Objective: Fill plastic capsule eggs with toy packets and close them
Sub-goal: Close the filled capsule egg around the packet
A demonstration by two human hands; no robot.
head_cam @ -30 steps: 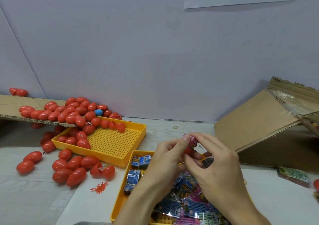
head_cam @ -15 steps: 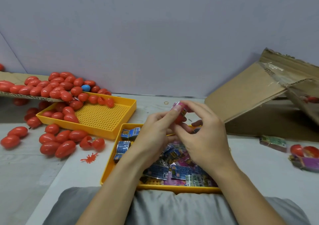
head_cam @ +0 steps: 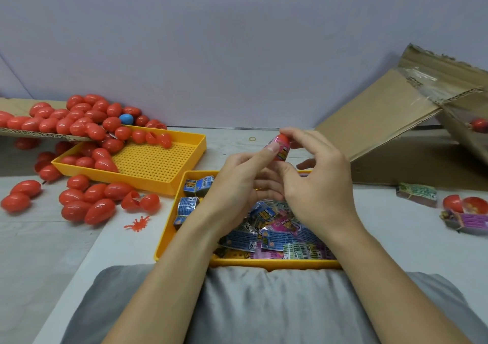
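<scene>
Over the pale wood-grain table [head_cam: 34,240] by the lilac wall [head_cam: 237,40], left hand [head_cam: 237,182] and right hand [head_cam: 314,185] both pinch a packet-stuffed red capsule egg [head_cam: 282,148].

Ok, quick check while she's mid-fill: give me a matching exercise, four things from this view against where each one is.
Things:
1. blue egg
2. pink packet
3. rubber band
4. open red egg

Places:
A. lying alone on the table near the back wall
B. on the table in front of the perforated yellow tray
C. among the red eggs piled on the cardboard flap at the left
D. held up between the fingers of both hands, against a red egg half

Pairs: 1-C, 2-D, 3-A, 4-B
</scene>
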